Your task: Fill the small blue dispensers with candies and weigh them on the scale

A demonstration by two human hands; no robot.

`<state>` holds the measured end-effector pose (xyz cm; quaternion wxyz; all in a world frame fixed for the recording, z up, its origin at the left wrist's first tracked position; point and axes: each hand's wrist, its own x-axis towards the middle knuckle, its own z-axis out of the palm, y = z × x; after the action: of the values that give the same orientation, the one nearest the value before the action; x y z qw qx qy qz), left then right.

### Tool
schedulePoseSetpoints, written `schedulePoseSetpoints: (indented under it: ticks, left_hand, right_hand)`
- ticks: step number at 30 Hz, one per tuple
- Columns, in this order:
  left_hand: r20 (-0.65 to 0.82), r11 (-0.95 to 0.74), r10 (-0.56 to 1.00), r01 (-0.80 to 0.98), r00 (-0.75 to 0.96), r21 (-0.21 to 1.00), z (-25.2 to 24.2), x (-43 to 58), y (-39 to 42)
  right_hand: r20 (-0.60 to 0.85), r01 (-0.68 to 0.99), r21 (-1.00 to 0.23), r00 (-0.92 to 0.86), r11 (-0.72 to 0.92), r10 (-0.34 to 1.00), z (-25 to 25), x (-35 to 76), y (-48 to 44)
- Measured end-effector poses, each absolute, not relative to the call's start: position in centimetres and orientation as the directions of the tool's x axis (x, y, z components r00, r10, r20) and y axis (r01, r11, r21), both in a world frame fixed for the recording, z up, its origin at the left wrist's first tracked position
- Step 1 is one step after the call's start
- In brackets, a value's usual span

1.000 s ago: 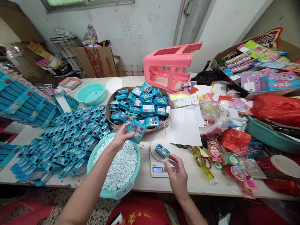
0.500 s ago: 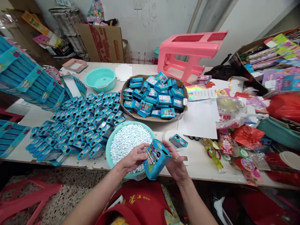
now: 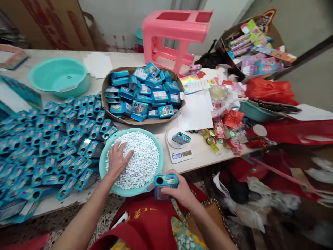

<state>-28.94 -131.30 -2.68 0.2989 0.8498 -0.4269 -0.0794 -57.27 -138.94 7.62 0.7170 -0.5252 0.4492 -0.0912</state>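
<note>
My left hand [image 3: 117, 160] rests in a heap of small white and pale-blue candies [image 3: 144, 156], its fingers spread. The candies fill a turquoise basin [image 3: 161, 152] at the table's front edge. Just right of the basin, my right hand [image 3: 185, 192] grips a blue candy box [image 3: 162, 192] upright, with a round hole in its top. A white kitchen scale [image 3: 173, 150] with a lit display stands beyond it. Another blue box [image 3: 181, 138] lies on the scale's plate.
Many open-holed blue boxes [image 3: 54, 139] stand packed at left. Behind the basin, a cardboard tray [image 3: 104, 100] is piled with blue boxes. Farther back are an empty turquoise bowl [image 3: 59, 74] and a pink stool [image 3: 171, 31]. Wrapped sweets and bags [image 3: 221, 100] crowd the right.
Both hands held the box together before. My left hand has let go and moved left into the candies. My right hand has lowered and turned the box upright. The view has swung right.
</note>
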Motion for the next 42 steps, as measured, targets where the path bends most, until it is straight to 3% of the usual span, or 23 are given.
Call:
schedulePoseSetpoints:
  ticks: [4, 9, 14, 17, 20, 22, 25, 28, 31, 38, 42]
  left_hand:
    - [0.182, -0.454, -0.777, -0.737, 0.602, 0.501, -3.6, -30.3, -132.8]
    - [0.221, -0.404, -0.797, -0.769, 0.562, 0.495, -2.9, -30.9, -134.0]
    - [0.249, -0.345, -0.743, -0.676, 0.621, 0.651, -2.6, -30.9, -134.5]
    - [0.145, -0.319, -0.646, -0.437, 0.750, 0.841, -1.4, -30.9, -134.4]
    - [-0.201, -0.254, -0.528, 0.073, 0.825, 0.964, 1.4, -31.0, -134.1]
    - [-0.406, -0.090, -0.507, 0.422, 0.760, 0.902, 4.0, -31.3, -133.9]
    - [-0.438, 0.181, -0.567, 0.624, 0.698, 0.760, 7.8, -32.0, -133.7]
    - [-0.354, 0.315, -0.564, 0.591, 0.746, 0.743, 10.0, -32.7, -133.8]
    - [-0.305, 0.333, -0.527, 0.523, 0.793, 0.784, 10.4, -33.1, -134.0]
    - [-0.267, 0.292, -0.444, 0.420, 0.855, 0.860, 10.1, -32.9, -135.1]
    - [-0.227, 0.283, -0.488, 0.398, 0.843, 0.872, 10.4, -32.9, -135.9]
  right_hand:
    - [-0.553, -0.357, -0.833, 0.568, 0.422, -0.610, 7.6, -55.8, -137.1]
    - [-0.490, -0.296, -0.872, 0.526, 0.390, -0.695, 7.7, -54.5, -138.2]
    - [-0.418, -0.366, -0.893, 0.456, 0.262, -0.786, 8.7, -53.0, -139.7]
    - [-0.348, -0.445, -0.887, 0.469, 0.123, -0.812, 9.5, -51.6, -140.1]
    - [-0.228, -0.502, -0.861, 0.524, -0.081, -0.820, 10.1, -49.9, -140.3]
    - [-0.120, -0.507, -0.824, 0.594, -0.254, -0.796, 10.4, -48.6, -140.3]
    - [0.011, -0.483, -0.719, 0.711, -0.500, -0.703, 10.6, -46.6, -139.9]
    - [0.083, -0.448, -0.596, 0.791, -0.666, -0.606, 10.7, -45.0, -139.2]
    - [0.108, -0.444, -0.530, 0.810, -0.722, -0.577, 10.7, -44.2, -138.8]
    - [0.122, -0.473, -0.508, 0.788, -0.720, -0.603, 10.4, -43.9, -139.4]
    - [0.130, -0.457, -0.543, 0.783, -0.705, -0.608, 9.9, -44.1, -140.0]
